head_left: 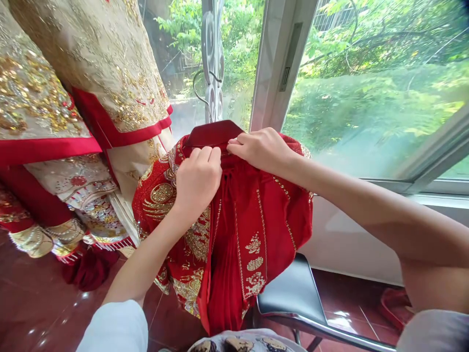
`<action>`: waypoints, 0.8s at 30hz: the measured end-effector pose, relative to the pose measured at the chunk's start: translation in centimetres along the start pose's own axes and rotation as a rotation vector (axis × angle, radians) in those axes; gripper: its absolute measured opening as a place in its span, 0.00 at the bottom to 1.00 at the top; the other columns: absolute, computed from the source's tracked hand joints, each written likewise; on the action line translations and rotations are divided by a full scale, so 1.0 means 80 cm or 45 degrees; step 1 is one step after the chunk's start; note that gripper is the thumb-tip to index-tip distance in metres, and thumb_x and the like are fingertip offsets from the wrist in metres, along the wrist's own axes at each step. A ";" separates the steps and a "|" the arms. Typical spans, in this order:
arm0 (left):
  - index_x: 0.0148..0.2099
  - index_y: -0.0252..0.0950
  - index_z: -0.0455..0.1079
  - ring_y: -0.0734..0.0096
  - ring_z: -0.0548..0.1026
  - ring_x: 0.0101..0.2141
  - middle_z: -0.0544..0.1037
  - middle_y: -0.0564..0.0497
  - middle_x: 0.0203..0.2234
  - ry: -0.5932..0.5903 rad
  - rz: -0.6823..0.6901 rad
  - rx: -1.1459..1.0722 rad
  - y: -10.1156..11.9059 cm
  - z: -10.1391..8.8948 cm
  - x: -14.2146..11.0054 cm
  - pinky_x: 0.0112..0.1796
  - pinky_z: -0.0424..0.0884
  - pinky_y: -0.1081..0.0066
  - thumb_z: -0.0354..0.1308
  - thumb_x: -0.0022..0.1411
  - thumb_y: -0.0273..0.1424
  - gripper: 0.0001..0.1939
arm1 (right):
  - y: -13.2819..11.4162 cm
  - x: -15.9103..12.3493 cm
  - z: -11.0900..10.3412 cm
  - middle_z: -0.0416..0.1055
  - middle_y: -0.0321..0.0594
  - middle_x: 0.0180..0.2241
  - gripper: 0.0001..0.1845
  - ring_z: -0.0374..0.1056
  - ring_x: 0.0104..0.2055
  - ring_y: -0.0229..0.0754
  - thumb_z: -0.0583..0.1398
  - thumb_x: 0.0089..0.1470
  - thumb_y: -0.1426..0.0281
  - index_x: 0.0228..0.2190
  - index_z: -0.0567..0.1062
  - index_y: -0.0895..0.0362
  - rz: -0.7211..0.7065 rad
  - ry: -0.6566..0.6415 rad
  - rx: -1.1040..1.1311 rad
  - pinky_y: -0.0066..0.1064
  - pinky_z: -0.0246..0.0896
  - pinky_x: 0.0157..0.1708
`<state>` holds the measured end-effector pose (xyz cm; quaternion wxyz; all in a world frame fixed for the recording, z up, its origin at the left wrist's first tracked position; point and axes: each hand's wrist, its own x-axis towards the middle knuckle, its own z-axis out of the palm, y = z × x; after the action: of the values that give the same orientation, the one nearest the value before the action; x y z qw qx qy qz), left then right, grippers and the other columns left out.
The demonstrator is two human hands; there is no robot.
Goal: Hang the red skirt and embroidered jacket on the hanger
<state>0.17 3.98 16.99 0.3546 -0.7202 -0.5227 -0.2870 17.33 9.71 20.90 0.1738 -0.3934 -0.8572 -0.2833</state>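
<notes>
two hands (200, 176) (262, 149), one red jacket (198, 239), one metal hanger hook (197, 94), one black chair (291, 288)

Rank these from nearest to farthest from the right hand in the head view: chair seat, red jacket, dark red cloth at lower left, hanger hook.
From the right hand:
1. Red jacket: in its fingers, at the neckline.
2. Hanger hook: above the jacket, left of the hand.
3. Chair seat: below, lower right.
4. Dark red cloth: far lower left.

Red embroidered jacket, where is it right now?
The red embroidered jacket is mid-picture in the head view, held near its collar by the left hand and right hand, just right of the gold-sequined garments.
</notes>
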 end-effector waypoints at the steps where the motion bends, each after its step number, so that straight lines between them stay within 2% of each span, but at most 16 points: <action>1: 0.48 0.35 0.70 0.57 0.72 0.39 0.76 0.43 0.38 -0.051 -0.009 0.028 0.008 0.002 0.003 0.35 0.68 0.63 0.48 0.65 0.25 0.13 | -0.002 0.001 0.001 0.70 0.44 0.28 0.21 0.59 0.27 0.37 0.43 0.63 0.73 0.34 0.75 0.59 0.003 -0.003 0.014 0.33 0.44 0.29; 3: 0.48 0.35 0.70 0.56 0.72 0.40 0.76 0.41 0.41 -0.118 -0.051 0.075 0.017 0.005 0.010 0.33 0.68 0.63 0.48 0.65 0.23 0.13 | -0.005 0.003 0.001 0.71 0.45 0.28 0.21 0.59 0.27 0.37 0.43 0.62 0.73 0.34 0.75 0.59 0.009 -0.007 0.041 0.33 0.46 0.29; 7: 0.40 0.35 0.73 0.55 0.73 0.40 0.77 0.42 0.37 -0.167 -0.075 0.021 0.012 0.011 0.024 0.35 0.67 0.62 0.51 0.64 0.23 0.10 | -0.001 -0.001 -0.003 0.73 0.44 0.29 0.20 0.63 0.28 0.39 0.45 0.60 0.74 0.33 0.76 0.58 0.020 0.039 0.185 0.33 0.50 0.29; 10: 0.36 0.36 0.75 0.60 0.75 0.36 0.79 0.46 0.33 -0.169 -0.177 -0.338 0.000 0.018 0.029 0.35 0.67 0.64 0.57 0.62 0.27 0.05 | 0.025 -0.004 -0.008 0.74 0.43 0.31 0.19 0.66 0.32 0.39 0.47 0.57 0.75 0.35 0.78 0.56 0.111 0.248 0.402 0.33 0.55 0.33; 12: 0.33 0.37 0.76 0.65 0.75 0.32 0.80 0.49 0.31 -0.149 -0.294 -0.613 -0.004 0.024 0.031 0.34 0.67 0.66 0.61 0.59 0.29 0.03 | 0.050 -0.003 -0.009 0.74 0.42 0.29 0.19 0.66 0.31 0.39 0.48 0.56 0.75 0.35 0.79 0.57 0.259 0.383 0.541 0.33 0.58 0.35; 13: 0.32 0.37 0.76 0.67 0.75 0.29 0.80 0.50 0.29 -0.131 -0.349 -0.710 -0.004 0.027 0.033 0.33 0.67 0.67 0.62 0.57 0.30 0.03 | 0.063 -0.002 -0.008 0.73 0.41 0.27 0.18 0.66 0.30 0.38 0.50 0.56 0.75 0.35 0.79 0.57 0.340 0.394 0.612 0.34 0.59 0.36; 16: 0.30 0.38 0.77 0.69 0.74 0.26 0.80 0.51 0.25 -0.027 -0.439 -0.824 0.013 0.034 0.040 0.32 0.66 0.67 0.63 0.56 0.31 0.04 | 0.087 0.002 -0.001 0.70 0.39 0.23 0.12 0.63 0.27 0.38 0.58 0.52 0.72 0.37 0.79 0.59 0.535 0.212 0.861 0.34 0.60 0.33; 18: 0.30 0.38 0.77 0.68 0.74 0.26 0.80 0.51 0.26 0.066 -0.431 -0.825 0.033 0.039 0.048 0.33 0.67 0.67 0.61 0.58 0.32 0.06 | 0.091 0.003 0.003 0.70 0.39 0.24 0.14 0.62 0.27 0.38 0.62 0.50 0.67 0.38 0.79 0.60 0.594 0.063 1.023 0.34 0.60 0.31; 21: 0.34 0.38 0.77 0.66 0.75 0.30 0.81 0.48 0.31 0.185 -0.416 -0.765 0.062 0.050 0.061 0.34 0.67 0.66 0.58 0.62 0.33 0.08 | 0.092 0.005 0.002 0.69 0.40 0.24 0.17 0.61 0.26 0.38 0.64 0.49 0.58 0.33 0.78 0.60 0.630 -0.106 1.161 0.33 0.59 0.28; 24: 0.39 0.37 0.77 0.63 0.76 0.35 0.80 0.45 0.35 0.244 -0.408 -0.710 0.077 0.063 0.066 0.37 0.67 0.65 0.54 0.65 0.31 0.10 | 0.100 0.011 -0.004 0.67 0.39 0.22 0.23 0.59 0.24 0.36 0.62 0.51 0.50 0.27 0.76 0.58 0.592 -0.385 1.173 0.31 0.57 0.25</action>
<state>7.79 9.75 16.91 0.1417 -0.6679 -0.4950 -0.5375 22.97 14.22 24.39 0.2612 -0.4923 -0.7984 0.2281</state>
